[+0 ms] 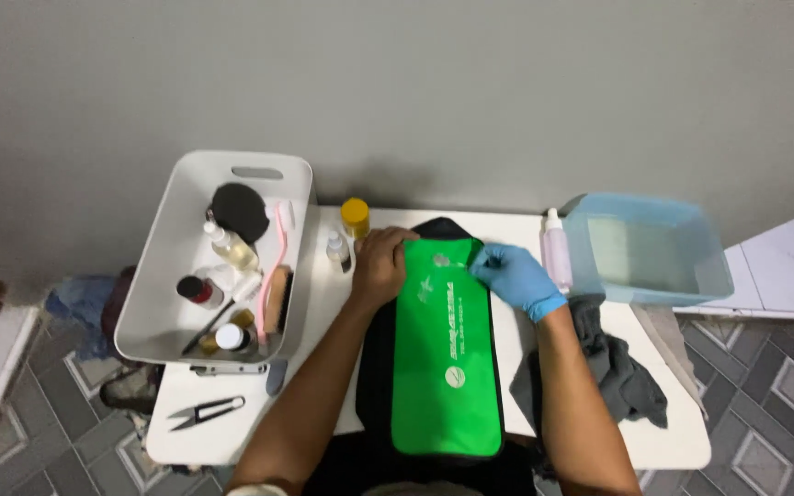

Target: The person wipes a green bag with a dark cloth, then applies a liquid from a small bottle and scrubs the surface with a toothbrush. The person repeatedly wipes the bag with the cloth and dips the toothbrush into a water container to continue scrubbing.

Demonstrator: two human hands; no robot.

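I see a white table (323,404) set against a grey wall (470,83). A white plastic bin (163,276) sits on its far left corner and overhangs the left edge; inside I make out a black round pad (239,210), a pink toothbrush (277,253), a wooden brush (275,299) and several small bottles. Just beside the bin, near the far edge, stand a yellow-capped bottle (355,218) and a small clear bottle (335,247). Black thread snips (206,411) lie near the front left corner. At the far right corner I note a pale blue tub (650,248), a pink spray bottle (556,250) touching its left side, and a grey cloth (622,372) hanging over the right edge.
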